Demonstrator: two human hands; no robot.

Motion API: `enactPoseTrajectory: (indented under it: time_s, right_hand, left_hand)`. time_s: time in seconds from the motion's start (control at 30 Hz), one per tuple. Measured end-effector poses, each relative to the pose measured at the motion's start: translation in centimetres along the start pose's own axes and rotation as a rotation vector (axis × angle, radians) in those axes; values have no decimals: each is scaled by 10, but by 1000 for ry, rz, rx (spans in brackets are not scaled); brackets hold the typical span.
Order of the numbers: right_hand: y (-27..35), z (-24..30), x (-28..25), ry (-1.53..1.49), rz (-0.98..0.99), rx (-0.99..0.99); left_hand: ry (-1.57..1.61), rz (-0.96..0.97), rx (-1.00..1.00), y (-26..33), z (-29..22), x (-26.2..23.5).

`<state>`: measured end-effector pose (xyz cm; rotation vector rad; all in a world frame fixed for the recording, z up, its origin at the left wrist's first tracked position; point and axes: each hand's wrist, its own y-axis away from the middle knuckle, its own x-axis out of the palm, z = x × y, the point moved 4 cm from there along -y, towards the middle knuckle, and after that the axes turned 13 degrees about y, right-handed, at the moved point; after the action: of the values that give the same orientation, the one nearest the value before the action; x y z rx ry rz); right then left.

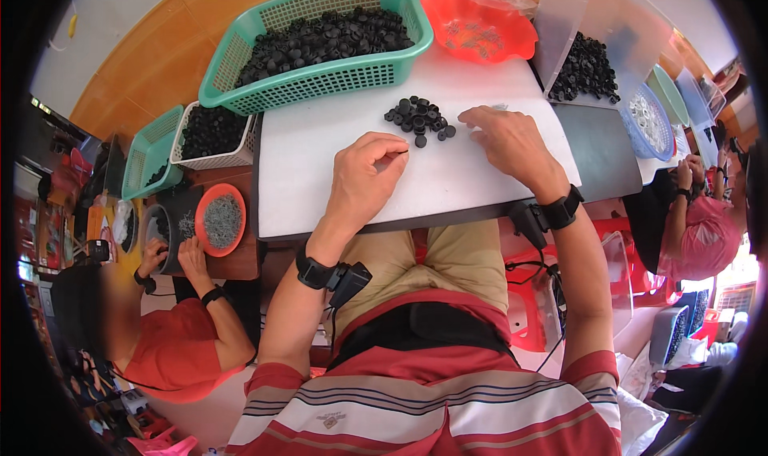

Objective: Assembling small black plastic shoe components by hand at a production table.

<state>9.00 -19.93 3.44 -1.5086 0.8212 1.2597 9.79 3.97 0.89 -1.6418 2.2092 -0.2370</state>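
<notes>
Progress seemingly early, with black caps [420, 121] loose on the worktop [300, 164], many left in the green basket [344, 80], fingers of right hand [512, 140] apart, of left hand [364, 180] curled, cannot tell whether clamped.

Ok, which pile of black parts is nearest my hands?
The loose pile on the white surface, near your left hand and right hand; others sit in the large green basket, white basket and clear box.

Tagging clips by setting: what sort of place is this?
Probably a small assembly workshop: large green basket heaped with black parts, scalloped red bowl of tiny pieces, co-worker working at left.
</notes>
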Motion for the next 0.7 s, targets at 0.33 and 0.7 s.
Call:
enactPoseTrajectory:
  time_s: [0.33, 0.7]
  right_hand:
    - [0, 1, 5, 54, 17, -61]
    - [16, 30, -9, -560, -192, 70]
  left_hand:
    - [82, 25, -32, 0, -1, -1]
    - [172, 59, -126, 2, 1, 2]
